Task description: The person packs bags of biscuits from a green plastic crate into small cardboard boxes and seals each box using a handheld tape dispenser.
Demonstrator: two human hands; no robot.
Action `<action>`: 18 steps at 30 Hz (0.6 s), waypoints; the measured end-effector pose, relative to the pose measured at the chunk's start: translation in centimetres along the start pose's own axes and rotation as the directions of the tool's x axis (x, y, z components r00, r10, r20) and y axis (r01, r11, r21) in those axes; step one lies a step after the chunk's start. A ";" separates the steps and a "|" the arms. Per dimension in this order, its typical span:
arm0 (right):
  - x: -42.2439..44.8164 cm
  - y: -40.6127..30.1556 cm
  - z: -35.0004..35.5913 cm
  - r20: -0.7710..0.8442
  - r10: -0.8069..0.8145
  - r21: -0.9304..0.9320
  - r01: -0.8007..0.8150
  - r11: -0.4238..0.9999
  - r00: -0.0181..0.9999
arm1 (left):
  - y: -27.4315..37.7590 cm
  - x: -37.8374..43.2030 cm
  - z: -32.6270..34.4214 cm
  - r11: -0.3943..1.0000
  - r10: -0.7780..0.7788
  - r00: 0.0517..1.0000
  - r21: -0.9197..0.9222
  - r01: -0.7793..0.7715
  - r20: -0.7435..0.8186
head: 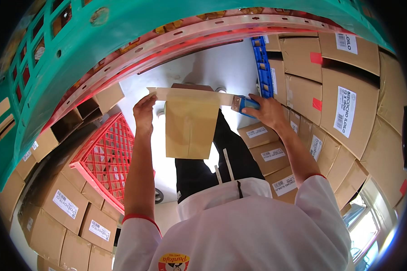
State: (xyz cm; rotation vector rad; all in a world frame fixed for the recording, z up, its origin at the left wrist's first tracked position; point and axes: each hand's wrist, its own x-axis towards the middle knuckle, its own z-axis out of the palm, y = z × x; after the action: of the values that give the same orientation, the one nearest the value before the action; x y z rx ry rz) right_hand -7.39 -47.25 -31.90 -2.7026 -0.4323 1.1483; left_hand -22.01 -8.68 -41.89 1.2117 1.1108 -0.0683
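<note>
A cardboard box (pixel 190 128) stands before me, partly hiding my legs. Across its far top edge runs a strip of packing tape (pixel 193 95), reaching past the box on both sides. The fingers of my left hand (pixel 145 111) pinch the strip's left end. My right hand (pixel 266 111) grips a blue handheld tape dispenser (pixel 246 105), from which the strip's right end comes out. Whether the strip is stuck to the box or just above it, I cannot tell.
Labelled cardboard boxes (pixel 346 108) are stacked high on the right, beside a blue crate (pixel 263 67). A red plastic crate (pixel 105 159) and more cartons (pixel 61 203) lie at left. A large green crate (pixel 88 57) and a pink-and-red crate edge (pixel 190 30) overhang the far side.
</note>
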 end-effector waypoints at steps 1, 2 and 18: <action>0.1 -0.1 0.0 0.002 -0.005 -0.012 0.005 1.000 1.000 | -0.4 0.2 -0.3 1.000 0.000 1.000 -0.001 0.000 0.000; 0.3 -0.2 0.0 0.002 -0.005 -0.013 0.005 1.000 1.000 | -0.9 0.5 -0.6 1.000 0.016 1.000 -0.003 -0.016 0.023; 4.9 0.7 10.5 -0.022 0.227 -0.038 -0.228 0.973 0.974 | -5.1 2.4 3.8 0.970 -0.084 0.987 -0.217 0.112 0.133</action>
State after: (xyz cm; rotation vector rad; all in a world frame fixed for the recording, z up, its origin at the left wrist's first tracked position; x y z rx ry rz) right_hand -11.60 -45.77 -42.62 -2.8535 -0.1461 1.1814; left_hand -21.28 -12.53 -47.50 0.9385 1.0401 -0.0903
